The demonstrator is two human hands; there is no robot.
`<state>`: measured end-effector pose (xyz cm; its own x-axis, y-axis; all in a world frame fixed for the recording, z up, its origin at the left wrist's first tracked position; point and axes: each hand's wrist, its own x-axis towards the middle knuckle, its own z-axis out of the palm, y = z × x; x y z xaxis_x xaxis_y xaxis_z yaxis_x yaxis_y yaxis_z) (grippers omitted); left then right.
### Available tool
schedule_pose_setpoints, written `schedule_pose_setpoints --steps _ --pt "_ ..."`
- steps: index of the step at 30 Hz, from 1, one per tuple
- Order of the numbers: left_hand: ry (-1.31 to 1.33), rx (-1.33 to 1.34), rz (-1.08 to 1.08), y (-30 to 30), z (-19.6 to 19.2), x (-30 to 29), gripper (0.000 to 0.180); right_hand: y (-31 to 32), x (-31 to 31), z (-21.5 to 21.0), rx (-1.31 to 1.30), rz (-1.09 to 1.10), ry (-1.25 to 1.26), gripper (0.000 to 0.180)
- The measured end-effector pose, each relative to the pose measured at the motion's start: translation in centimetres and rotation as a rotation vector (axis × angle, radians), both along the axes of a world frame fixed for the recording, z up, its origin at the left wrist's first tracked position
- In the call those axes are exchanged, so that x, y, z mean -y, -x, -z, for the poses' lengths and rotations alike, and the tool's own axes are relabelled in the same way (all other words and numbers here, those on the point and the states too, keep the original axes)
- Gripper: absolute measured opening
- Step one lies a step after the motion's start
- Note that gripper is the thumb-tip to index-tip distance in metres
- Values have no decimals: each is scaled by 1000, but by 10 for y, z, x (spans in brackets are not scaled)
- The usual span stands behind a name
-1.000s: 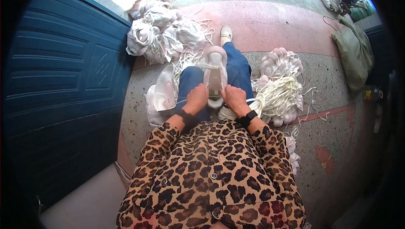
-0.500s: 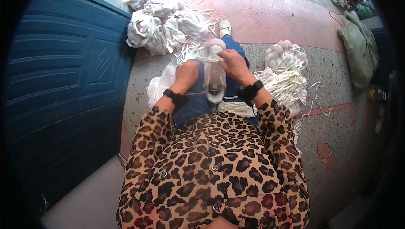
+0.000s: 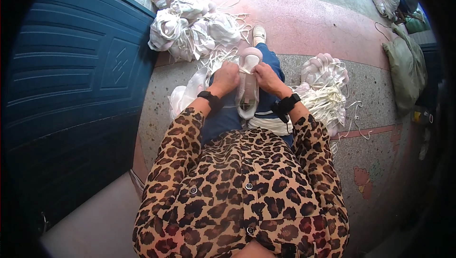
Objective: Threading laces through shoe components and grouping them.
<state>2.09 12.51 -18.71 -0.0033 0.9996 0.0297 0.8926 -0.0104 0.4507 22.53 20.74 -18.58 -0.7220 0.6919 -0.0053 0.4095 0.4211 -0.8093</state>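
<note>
A pale pink and white shoe upper (image 3: 247, 88) lies lengthwise over my lap, its open end toward me and its padded pink collar pointing away. Across it, below the collar, runs a white shoelace (image 3: 245, 71). My left hand (image 3: 226, 77) is closed on the lace at the left edge of the upper. On the opposite edge my right hand (image 3: 269, 78) pinches the lace too. The lace looks taut between both hands. A bundle of white laces (image 3: 271, 125) rests on my lap near my waist.
At the far left is a heap of white shoe uppers (image 3: 187, 23) with trailing laces. More uppers (image 3: 324, 69) and a pile of cream laces (image 3: 323, 102) lie at my right. A blue panelled door (image 3: 71, 63) stands left; a greenish sack (image 3: 404, 70) stands right.
My right hand has come down from above the upper and closed on the lace at its right edge. My left hand has moved in against the left edge. The lace now runs across the upper.
</note>
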Motion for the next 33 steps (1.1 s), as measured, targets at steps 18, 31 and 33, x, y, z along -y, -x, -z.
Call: schedule_pose_setpoints --steps 18,31,33 --pt "-85 103 69 -20 0 -18 19 -239 26 -51 -1051 828 1047 9" --pt "130 196 -9 -18 2 -26 27 -494 51 29 -1518 1333 879 32" --pt "239 284 -51 -21 -6 -26 26 -511 63 33 -1510 1481 814 37"
